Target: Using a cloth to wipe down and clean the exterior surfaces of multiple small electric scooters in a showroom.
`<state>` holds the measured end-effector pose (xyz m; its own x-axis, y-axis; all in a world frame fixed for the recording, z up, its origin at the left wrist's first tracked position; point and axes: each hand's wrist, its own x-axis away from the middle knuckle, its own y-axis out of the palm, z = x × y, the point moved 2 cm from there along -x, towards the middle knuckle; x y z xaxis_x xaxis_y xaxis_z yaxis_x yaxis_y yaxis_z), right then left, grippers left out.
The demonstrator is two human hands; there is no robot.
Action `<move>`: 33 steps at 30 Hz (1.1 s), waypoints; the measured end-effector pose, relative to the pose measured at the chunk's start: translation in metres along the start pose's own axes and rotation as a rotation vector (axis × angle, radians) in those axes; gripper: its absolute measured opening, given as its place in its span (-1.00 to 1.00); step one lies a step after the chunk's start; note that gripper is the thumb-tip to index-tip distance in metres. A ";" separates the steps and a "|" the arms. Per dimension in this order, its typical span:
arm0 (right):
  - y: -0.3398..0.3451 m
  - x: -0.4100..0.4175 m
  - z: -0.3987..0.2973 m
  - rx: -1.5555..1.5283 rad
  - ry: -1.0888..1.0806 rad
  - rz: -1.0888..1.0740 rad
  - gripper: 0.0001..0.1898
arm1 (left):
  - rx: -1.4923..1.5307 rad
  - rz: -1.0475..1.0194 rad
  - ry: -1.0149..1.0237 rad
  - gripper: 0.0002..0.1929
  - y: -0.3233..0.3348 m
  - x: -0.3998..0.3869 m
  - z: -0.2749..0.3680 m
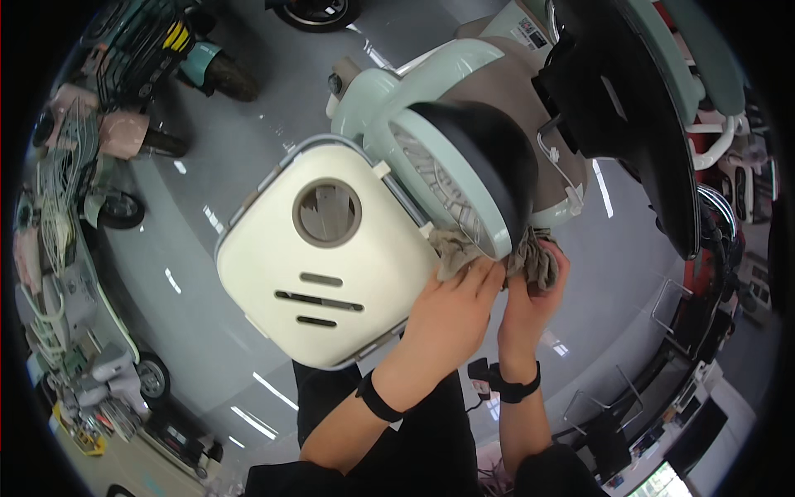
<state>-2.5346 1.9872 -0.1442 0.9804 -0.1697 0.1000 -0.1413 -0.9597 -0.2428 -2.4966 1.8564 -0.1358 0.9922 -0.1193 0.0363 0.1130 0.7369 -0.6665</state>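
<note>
In front of me stands a mint-green and taupe electric scooter. A rounded black part with a mint-green rim is tilted on it, showing a ribbed inner side. My left hand presses a crumpled grey-brown cloth against the rim's lower end. On the black outer side, my right hand grips bunched grey-brown cloth. Whether both bunches are one cloth is hidden behind the rim. Beside my left hand is a cream plastic box with a round window and slots.
More scooters line the left, among them a pink one and one with a teal fender. A long black scooter part rises at the right. Chairs and a white desk stand at the lower right.
</note>
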 end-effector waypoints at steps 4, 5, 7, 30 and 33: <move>-0.016 0.028 -0.032 0.016 -0.144 0.159 -0.59 | 0.150 -0.020 0.220 -0.27 -0.040 0.000 0.014; -0.005 0.031 -0.049 0.006 -0.134 0.185 -0.59 | 0.241 -0.008 0.274 -0.29 -0.053 -0.001 0.022; 0.013 0.027 -0.088 -0.056 -0.163 0.331 -0.55 | 0.277 -0.002 0.364 -0.34 -0.078 -0.013 0.029; 0.255 -0.085 -0.167 1.143 0.068 0.287 -0.29 | 0.684 -0.510 0.474 -0.10 -0.165 -0.188 -0.154; 0.267 -0.070 -0.165 1.146 0.129 0.333 -0.34 | 0.777 -0.623 0.389 -0.15 -0.146 -0.168 -0.189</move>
<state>-2.6634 1.7058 -0.0573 0.8886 -0.4558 -0.0508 -0.1168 -0.1177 -0.9862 -2.6896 1.6431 -0.1854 0.6782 -0.7242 -0.1250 0.7332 0.6782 0.0493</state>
